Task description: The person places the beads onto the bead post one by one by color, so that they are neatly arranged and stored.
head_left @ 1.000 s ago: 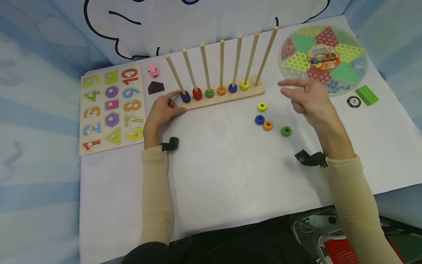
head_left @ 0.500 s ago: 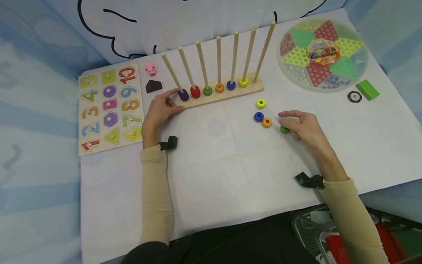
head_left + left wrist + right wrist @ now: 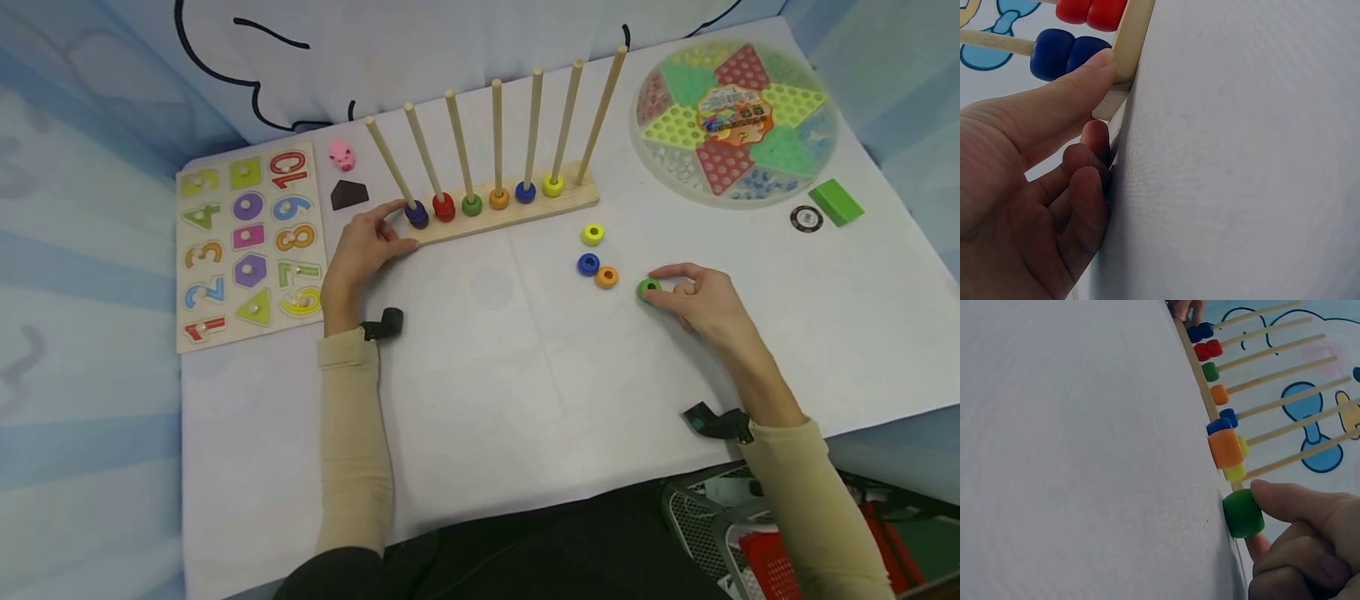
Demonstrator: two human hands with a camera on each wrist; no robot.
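Observation:
My left hand grips the left end of a wooden peg rack, its thumb against the base in the left wrist view. From left to right the pegs carry dark blue beads, red beads, then single green, orange, blue and yellow beads; the rightmost peg is bare. Right of the rack, my right hand pinches a loose green bead between thumb and index finger, low at the tabletop. Left of that hand lie a loose orange bead, a blue bead and a yellow bead.
A number puzzle board lies at the left, near a pink pig figure and a dark block. At the back right are a round game board, a black-and-white disc and a green block.
My right hand has come down toward the front of the table and taken hold of the green bead. The left hand stays on the rack's end.

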